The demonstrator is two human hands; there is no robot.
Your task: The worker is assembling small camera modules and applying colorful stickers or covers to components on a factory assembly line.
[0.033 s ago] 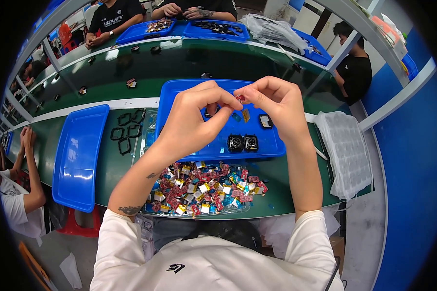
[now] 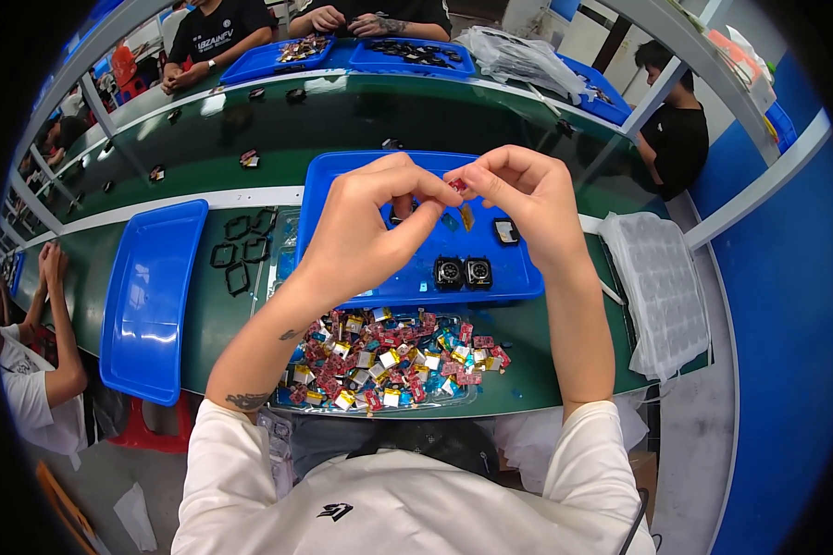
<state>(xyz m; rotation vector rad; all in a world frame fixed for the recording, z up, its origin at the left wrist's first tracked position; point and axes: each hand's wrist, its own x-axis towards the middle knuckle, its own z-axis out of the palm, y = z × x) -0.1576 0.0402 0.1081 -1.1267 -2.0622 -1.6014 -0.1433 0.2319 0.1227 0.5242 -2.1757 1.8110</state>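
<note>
Left hand point(image 2: 366, 222) and right hand point(image 2: 539, 199) meet, each pinching a small red board point(image 2: 459, 186) over the smooth blue tray point(image 2: 514, 282), a yellow strip point(image 2: 467, 218) apparently dangling below; it looks like fine two-handed handling, and any next move would call for a light touch. From where I stand, the grip hides most of the board. Glossy, squarish black cases point(image 2: 464, 273) sit at the tray's five o'clock; at six, silvery, red-flecked parts point(image 2: 375, 370) lie heaped on the green bench point(image 2: 546, 356)
</note>
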